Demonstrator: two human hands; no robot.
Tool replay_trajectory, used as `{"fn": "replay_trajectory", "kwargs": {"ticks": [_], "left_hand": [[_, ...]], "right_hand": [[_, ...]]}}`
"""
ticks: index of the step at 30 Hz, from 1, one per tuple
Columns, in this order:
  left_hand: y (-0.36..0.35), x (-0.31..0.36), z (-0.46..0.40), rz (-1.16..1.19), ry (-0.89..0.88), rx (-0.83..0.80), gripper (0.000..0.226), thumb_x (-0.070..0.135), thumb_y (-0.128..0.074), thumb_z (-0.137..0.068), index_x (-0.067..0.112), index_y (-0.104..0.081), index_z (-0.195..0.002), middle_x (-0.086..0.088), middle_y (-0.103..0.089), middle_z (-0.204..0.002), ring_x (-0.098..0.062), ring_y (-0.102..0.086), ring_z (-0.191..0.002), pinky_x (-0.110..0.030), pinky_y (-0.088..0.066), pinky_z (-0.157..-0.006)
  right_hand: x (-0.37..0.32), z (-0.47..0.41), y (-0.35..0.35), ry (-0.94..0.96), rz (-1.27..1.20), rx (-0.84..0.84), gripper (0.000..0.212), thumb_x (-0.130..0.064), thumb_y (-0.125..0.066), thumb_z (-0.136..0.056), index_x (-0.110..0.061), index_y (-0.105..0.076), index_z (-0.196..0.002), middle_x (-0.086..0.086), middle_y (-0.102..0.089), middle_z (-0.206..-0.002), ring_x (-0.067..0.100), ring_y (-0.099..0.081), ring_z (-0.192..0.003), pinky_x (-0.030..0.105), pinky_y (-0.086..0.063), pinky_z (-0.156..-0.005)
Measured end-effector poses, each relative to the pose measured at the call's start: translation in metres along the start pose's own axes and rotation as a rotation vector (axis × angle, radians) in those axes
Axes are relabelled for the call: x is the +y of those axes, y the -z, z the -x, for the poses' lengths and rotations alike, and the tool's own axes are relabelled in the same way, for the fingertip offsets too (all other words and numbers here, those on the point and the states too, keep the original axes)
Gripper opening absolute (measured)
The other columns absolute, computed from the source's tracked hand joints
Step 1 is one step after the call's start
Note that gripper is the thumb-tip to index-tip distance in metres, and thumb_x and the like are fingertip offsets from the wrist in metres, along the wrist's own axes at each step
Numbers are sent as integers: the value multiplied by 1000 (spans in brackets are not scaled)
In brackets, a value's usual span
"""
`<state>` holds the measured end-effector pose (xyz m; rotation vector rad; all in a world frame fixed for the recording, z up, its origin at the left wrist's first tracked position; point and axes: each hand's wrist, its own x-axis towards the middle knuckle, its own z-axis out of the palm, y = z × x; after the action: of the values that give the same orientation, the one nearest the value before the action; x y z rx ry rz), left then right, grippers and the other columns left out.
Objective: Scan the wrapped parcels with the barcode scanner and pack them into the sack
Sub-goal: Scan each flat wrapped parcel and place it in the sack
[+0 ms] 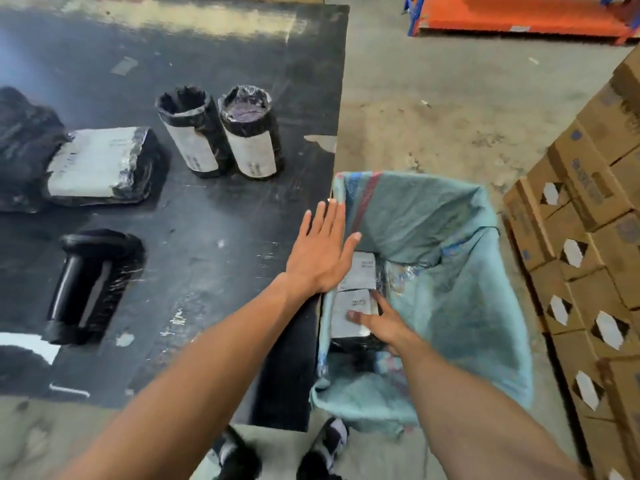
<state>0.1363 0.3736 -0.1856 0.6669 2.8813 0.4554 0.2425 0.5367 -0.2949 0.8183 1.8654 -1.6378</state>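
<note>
Left hand [320, 251]: flat, fingers straight and spread, held over the desk [214, 220] edge beside the sack [460, 258] rim. Right hand [379, 322]: inside the open green sack, fingers extended, resting on the labelled parcel [349, 313] there; a second labelled parcel [362, 271] lies just beyond. On the desk: two upright wrapped cylinders [221, 133], a flat wrapped parcel [100, 166] at left, and the black barcode scanner [90, 285]. Cardboard boxes [588, 237] stand at right.
</note>
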Motion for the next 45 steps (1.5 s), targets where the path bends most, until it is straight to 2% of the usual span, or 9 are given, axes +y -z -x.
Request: {"fn": "replay_trajectory", "kwargs": {"ticks": [3, 5, 8, 13, 16, 19, 24, 35, 45], "left_hand": [[-2, 1, 0, -8, 4, 7, 70, 51, -12, -108, 11, 5, -162, -5, 8, -170, -20, 13, -156, -43, 8, -126], [-3, 2, -1, -20, 6, 15, 70, 50, -13, -108, 11, 5, -162, -5, 7, -170, -21, 13, -156, -44, 7, -126], [-3, 1, -2, -47, 8, 10, 69, 50, -13, -108, 10, 6, -161, -7, 7, -170, -22, 13, -156, -44, 7, -126], [-2, 2, 0, -60, 9, 4, 70, 50, -13, -108, 10, 6, -162, -7, 8, -170, -22, 12, -156, -44, 8, -126], [-2, 3, 0, -65, 11, 3, 71, 51, -14, -108, 10, 6, -162, -7, 8, -170, -22, 12, -156, -44, 8, -126], [-1, 4, 1, -62, 11, 1, 71, 52, -15, -108, 10, 6, -162, -7, 7, -170, -22, 12, -156, -44, 8, -126], [-1, 4, 1, -57, 13, 11, 70, 50, -16, -109, 10, 4, -162, -8, 6, -170, -22, 11, -157, -44, 7, -126], [-2, 4, 1, -47, 13, 9, 70, 51, -14, -108, 11, 5, -162, -7, 6, -170, -21, 11, -157, -43, 7, -126], [2, 4, 2, 14, 4, 15, 70, 51, -13, -108, 11, 3, -163, -7, 3, -171, -21, 9, -157, -43, 8, -126]], "right_hand": [[21, -11, -3, -9, -21, -11, 104, -22, -89, -86, -36, -24, -166, -1, -63, -140, 20, -57, -126, 33, -46, -102], [32, -14, -2, -6, 105, -21, 109, -34, -90, -85, -44, -17, -166, 1, -53, -155, 28, -47, -144, 46, -41, -118], [49, -15, -12, -23, 376, 23, 113, -47, -82, -90, -48, 2, -166, 3, -12, -177, 32, -10, -163, 58, -13, -130], [64, -24, -27, -160, 718, -24, 123, -64, -66, -95, -40, 37, -157, 16, 27, -173, 35, 21, -161, 48, 3, -130], [57, -29, -43, -218, 928, 19, 135, -79, -63, -87, -26, 41, -157, 19, 39, -167, 39, 27, -159, 54, 4, -131], [45, -38, -52, -102, 1051, 33, 126, -79, -55, -90, -26, 36, -159, 18, 46, -163, 40, 32, -156, 59, 9, -128], [45, -54, -55, -93, 1124, -99, 113, -76, -42, -97, -24, 37, -159, 17, 55, -155, 41, 42, -150, 64, 11, -126], [46, -59, -55, -124, 1153, -120, 109, -81, -34, -96, -28, 40, -155, 17, 56, -154, 41, 44, -149, 67, 13, -124], [5, -41, -39, -161, 1029, 5, 88, -64, -31, -107, -24, 18, -168, 18, 23, -174, 36, 25, -160, 57, 8, -130]]}}
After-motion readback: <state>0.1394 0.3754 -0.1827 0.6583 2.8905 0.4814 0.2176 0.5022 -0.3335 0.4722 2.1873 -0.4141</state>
